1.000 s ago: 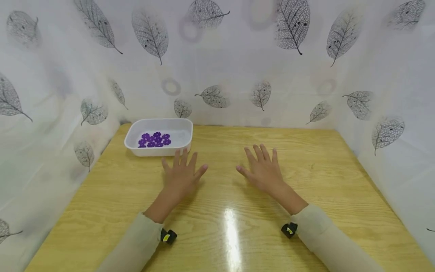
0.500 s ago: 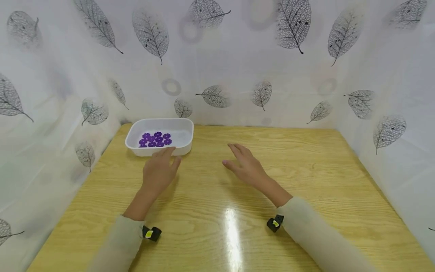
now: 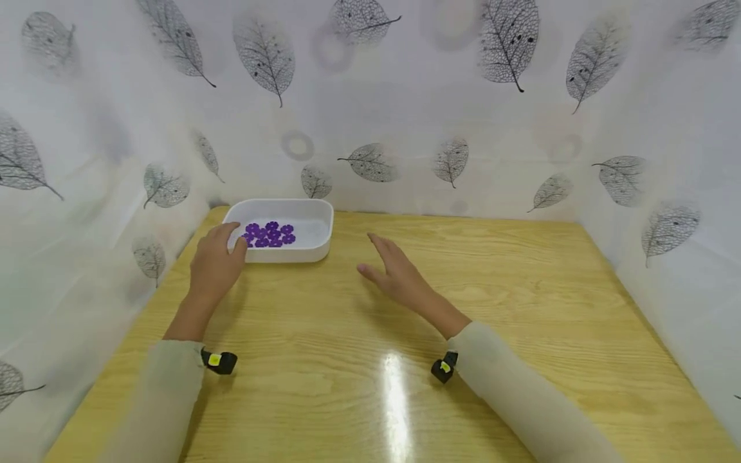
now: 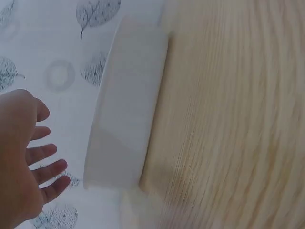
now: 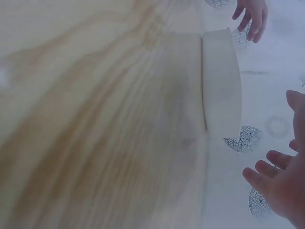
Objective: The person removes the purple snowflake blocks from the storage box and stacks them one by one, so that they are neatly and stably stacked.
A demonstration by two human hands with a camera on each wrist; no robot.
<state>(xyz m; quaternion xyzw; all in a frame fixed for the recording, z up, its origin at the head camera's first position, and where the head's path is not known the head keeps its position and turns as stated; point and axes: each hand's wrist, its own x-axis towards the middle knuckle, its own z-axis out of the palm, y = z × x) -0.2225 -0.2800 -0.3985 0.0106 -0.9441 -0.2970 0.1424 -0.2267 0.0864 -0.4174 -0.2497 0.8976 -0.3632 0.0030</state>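
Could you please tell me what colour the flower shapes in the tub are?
The flower shapes are purple, best seen in the head view.

Two hands are showing, one left hand [image 3: 217, 267] and one right hand [image 3: 402, 276], and five digits of the left one are showing in its own wrist view. Two sleeves [image 3: 170, 376] are covering the arms, and two black wrist devices [image 3: 226, 363] are sitting at the cuffs, each bearing one yellow patch [image 3: 215, 360]. One white container [image 3: 289, 256] is standing on one wooden table [image 3: 492, 276]. At least nine purple flower-shaped pieces [image 3: 274, 235] are lying inside; they are overlapping, so the exact number is staying unclear. Eighteen leaf prints [image 3: 509, 42] are appearing in the head view, with one more stem [image 3: 738, 397] poking in at the right edge. At least three ring prints [image 3: 285, 146] are showing faintly. One streak of glare [image 3: 396, 405] is shining.
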